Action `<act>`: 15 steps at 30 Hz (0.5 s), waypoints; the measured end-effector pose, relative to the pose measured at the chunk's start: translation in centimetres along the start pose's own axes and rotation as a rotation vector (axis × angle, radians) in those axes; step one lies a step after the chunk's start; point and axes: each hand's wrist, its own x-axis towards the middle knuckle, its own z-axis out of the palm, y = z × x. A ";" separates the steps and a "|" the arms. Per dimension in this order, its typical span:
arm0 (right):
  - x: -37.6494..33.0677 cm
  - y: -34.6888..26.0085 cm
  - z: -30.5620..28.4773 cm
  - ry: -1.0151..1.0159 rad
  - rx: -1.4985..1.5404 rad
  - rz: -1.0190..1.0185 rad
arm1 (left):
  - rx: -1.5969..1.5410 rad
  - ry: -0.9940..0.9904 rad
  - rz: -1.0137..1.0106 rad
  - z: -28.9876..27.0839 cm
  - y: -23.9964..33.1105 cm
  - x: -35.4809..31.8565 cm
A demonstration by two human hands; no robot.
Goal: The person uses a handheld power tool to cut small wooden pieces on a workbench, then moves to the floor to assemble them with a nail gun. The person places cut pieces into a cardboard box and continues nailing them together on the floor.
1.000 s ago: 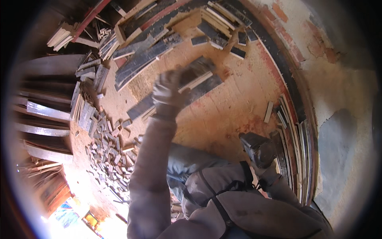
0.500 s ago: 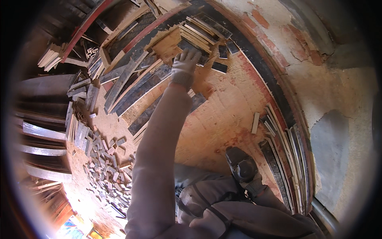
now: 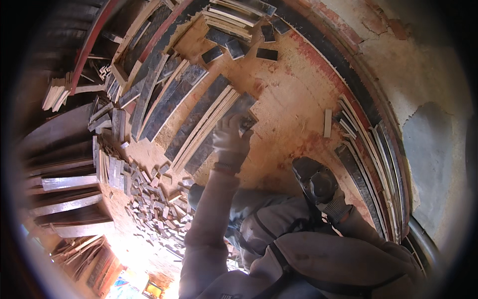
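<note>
**Gloved hand on a dark board over a dusty floor**

One hand (image 3: 230, 135) in a pale work glove reaches out from a long grey sleeve (image 3: 209, 219) that comes up from the lower edge. Which of the person's hands it is cannot be told for sure; it reads as the left. Its fingers are curled over the near end of a dark flat board (image 3: 238, 115), gripping it at the edge. No other hand shows.

The board runs away from the hand, up and to the left, as part of a row of long dark boards and pale strips (image 3: 206, 124) lying side by side on the reddish, sawdust-covered floor (image 3: 294, 104). Further left of the hand lie more long planks (image 3: 149, 94), overlapping at slight angles.

Below and left of the hand, near the sleeve, is a heap of small wood offcuts (image 3: 149, 199). Above the hand, well apart, a few short dark blocks (image 3: 234, 45) rest by a stack of pale slats (image 3: 234, 15). Right of the hand a single short pale stick (image 3: 327, 122) lies alone, and beyond it a bundle of long curved strips (image 3: 368, 164) follows the wall. Just below right of the hand, a dusty boot (image 3: 314, 180) stands on the floor.
</note>
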 end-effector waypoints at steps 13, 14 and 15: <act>-1.5 2.9 2.3 -0.078 0.297 0.004 | 0.098 0.095 0.044 7.2 2.1 -3.2; -1.0 2.9 2.1 -0.080 0.378 -0.007 | 0.092 0.047 0.040 7.7 2.7 -4.1; -0.5 2.9 1.6 -0.098 0.472 0.011 | 0.089 -0.052 0.005 8.3 3.2 -4.5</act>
